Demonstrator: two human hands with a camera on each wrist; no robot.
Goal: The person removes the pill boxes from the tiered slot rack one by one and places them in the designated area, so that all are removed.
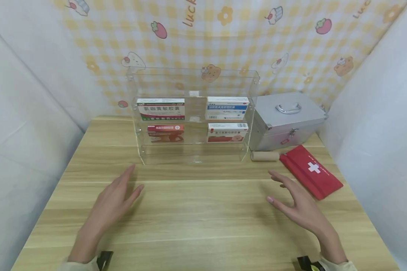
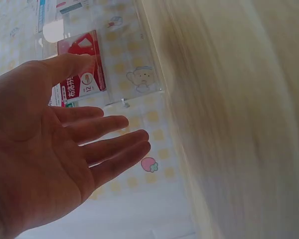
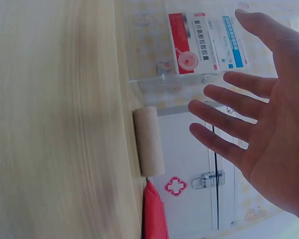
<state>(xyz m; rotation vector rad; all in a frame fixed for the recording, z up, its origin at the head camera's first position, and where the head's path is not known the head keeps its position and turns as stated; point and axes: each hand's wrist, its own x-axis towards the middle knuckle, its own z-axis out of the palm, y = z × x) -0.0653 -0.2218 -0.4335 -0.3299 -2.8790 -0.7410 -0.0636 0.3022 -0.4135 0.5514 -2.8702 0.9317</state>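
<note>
head view has the left hand [image 1: 113, 201] at lower left, fingers straight and thumb held apart, over the wooden table [image 1: 196, 218]; the right hand [image 1: 300, 205] is at lower right, fingers loosely extended and thumb apart, near the red pouch [image 1: 310, 178] with a white cross. a clear rack [image 1: 195, 153] stands upper centre, holding four medicine boxes: a green-and-red-banded box [image 1: 161, 109] upper left, a blue-banded box [image 1: 227, 108] upper right, a red box [image 1: 166, 134] lower left and a white-and-red box [image 1: 227, 133] lower right. right of centre, a beige roll [image 1: 265, 156] lies before a silver case [image 1: 274, 137]. left wrist view shows that palm open, its thumb overlapping the red box in the upper left; right wrist view shows the other hand's fingers spread at right.
</note>
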